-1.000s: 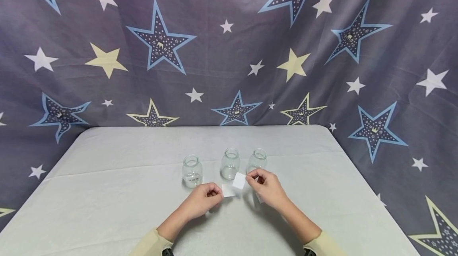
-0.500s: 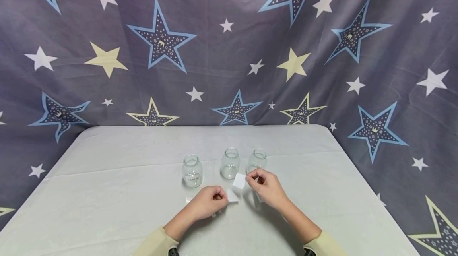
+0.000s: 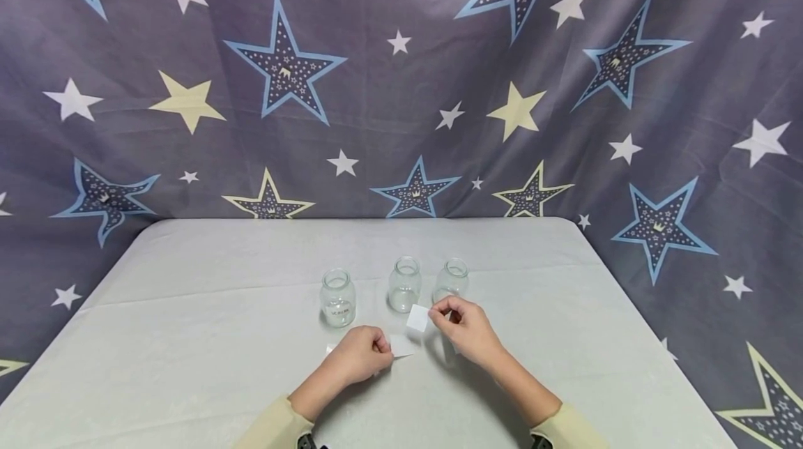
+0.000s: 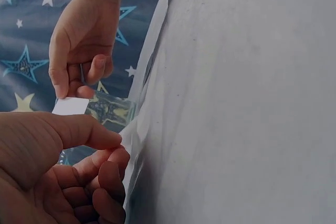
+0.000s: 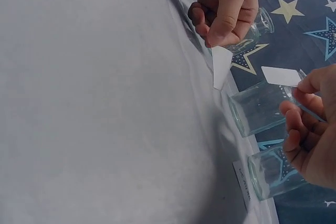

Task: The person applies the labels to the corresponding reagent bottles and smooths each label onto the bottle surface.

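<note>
My left hand [image 3: 360, 353] pinches a thin white piece of paper [image 5: 222, 66] between thumb and forefinger, low over the table. To its right, my right hand [image 3: 467, 329] holds a small white square label [image 3: 417, 318] by one corner, thumb against forefinger. The label and paper are close together but look apart in the right wrist view. Behind the hands stand a left glass jar [image 3: 338, 299] bearing a strip of dark print, a middle glass jar [image 3: 404, 285], and a right glass jar [image 3: 450, 282] partly hidden by my right hand. All three jars lack lids.
A white slip with dark print [image 5: 242, 184] lies on the table by the right jar. Another small pale piece [image 3: 330, 348] shows beside my left hand, mostly hidden. The table [image 3: 219, 337] has a light cloth, with a star-patterned curtain [image 3: 376, 86] behind it.
My left hand has drawn slightly toward me with its paper, first right, then a little back left. The right hand with the label stays nearly still.
</note>
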`<action>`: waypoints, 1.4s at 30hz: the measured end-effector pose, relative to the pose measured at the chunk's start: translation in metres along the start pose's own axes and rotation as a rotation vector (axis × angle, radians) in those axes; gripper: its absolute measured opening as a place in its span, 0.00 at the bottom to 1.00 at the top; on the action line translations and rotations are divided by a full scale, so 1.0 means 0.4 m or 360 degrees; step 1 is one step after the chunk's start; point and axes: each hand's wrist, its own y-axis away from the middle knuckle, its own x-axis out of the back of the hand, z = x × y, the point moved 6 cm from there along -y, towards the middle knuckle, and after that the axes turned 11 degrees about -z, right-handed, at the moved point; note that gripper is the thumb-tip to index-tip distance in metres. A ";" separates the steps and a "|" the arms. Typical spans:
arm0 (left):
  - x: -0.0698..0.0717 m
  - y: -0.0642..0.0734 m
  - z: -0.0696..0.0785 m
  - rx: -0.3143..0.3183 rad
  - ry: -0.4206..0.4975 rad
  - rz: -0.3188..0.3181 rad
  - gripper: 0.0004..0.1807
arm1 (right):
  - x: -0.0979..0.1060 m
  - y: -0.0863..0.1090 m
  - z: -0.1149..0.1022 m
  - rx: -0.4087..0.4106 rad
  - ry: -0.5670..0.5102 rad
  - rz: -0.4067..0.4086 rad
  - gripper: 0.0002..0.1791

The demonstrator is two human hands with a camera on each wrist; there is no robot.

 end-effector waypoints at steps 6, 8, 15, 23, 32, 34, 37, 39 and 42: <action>0.005 0.003 -0.004 0.0051 -0.0046 0.0015 0.03 | -0.007 -0.010 0.034 0.0047 -0.0010 0.0000 0.03; 0.006 0.003 -0.005 0.0065 -0.0040 0.0010 0.03 | -0.007 -0.009 0.034 0.0073 -0.0018 0.0000 0.02; 0.013 0.000 -0.007 0.0077 0.0128 -0.0020 0.02 | -0.010 -0.007 0.033 0.0117 0.0026 0.0021 0.03; 0.024 -0.010 -0.001 0.0025 0.0277 0.0048 0.05 | -0.021 -0.008 0.025 0.0125 0.0107 0.0007 0.03; 0.035 -0.023 0.028 -0.0106 0.0392 0.0185 0.06 | -0.034 -0.001 -0.002 0.0322 0.0218 0.0084 0.03; 0.035 -0.026 0.031 -0.0118 0.0425 0.0207 0.06 | -0.036 0.001 -0.007 0.0374 0.0255 0.0116 0.03; 0.037 -0.030 0.034 -0.0128 0.0448 0.0236 0.06 | -0.039 0.004 -0.016 0.0431 0.0305 0.0151 0.03; 0.037 -0.032 0.034 -0.0129 0.0453 0.0252 0.06 | -0.040 0.007 -0.024 0.0476 0.0328 0.0165 0.04; 0.038 -0.033 0.033 -0.0125 0.0465 0.0272 0.05 | -0.042 0.010 -0.036 0.0530 0.0366 0.0173 0.04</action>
